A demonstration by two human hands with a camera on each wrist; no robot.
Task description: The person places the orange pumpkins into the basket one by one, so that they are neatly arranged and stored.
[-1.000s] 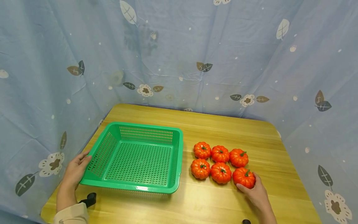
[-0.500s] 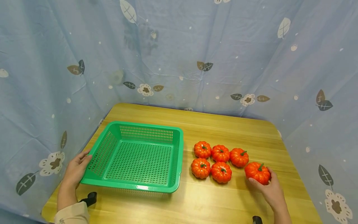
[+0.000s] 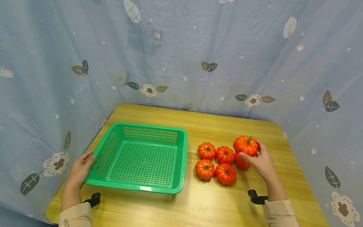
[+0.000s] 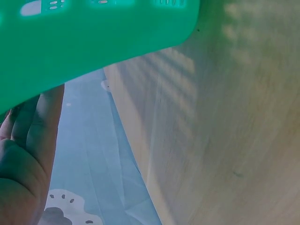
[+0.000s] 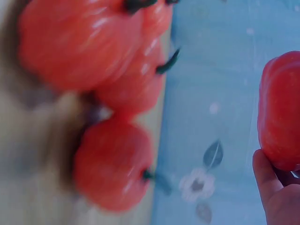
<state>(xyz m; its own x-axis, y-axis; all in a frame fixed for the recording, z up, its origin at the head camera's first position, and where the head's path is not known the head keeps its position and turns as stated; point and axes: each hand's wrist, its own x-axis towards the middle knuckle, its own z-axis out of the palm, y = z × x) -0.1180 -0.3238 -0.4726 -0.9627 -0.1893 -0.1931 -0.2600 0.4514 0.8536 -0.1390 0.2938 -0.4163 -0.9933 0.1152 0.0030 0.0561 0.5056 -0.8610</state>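
Note:
A small orange pumpkin (image 3: 245,145) with a green stem is in my right hand (image 3: 262,160), its thumb on the near side. It is raised over another pumpkin (image 3: 242,161), partly hiding it. In the right wrist view the held pumpkin (image 5: 282,110) shows at the right edge, fingers below it. My left hand (image 3: 79,170) grips the left rim of a green plastic basket (image 3: 141,187), which has slotted walls and holds nothing. From the left wrist, the basket's wall (image 4: 93,42) covers the fingertips of that hand (image 4: 28,150).
Several more pumpkins (image 3: 225,173) stand close together in two rows right of the basket. All rest on a yellow wood-grain table (image 3: 210,205). A blue patterned curtain (image 3: 181,56) hangs around its back and sides.
My right hand drew the front right pumpkin rightward out of its row, then lifted it back and left over the rear right one. My left hand stays on the basket.

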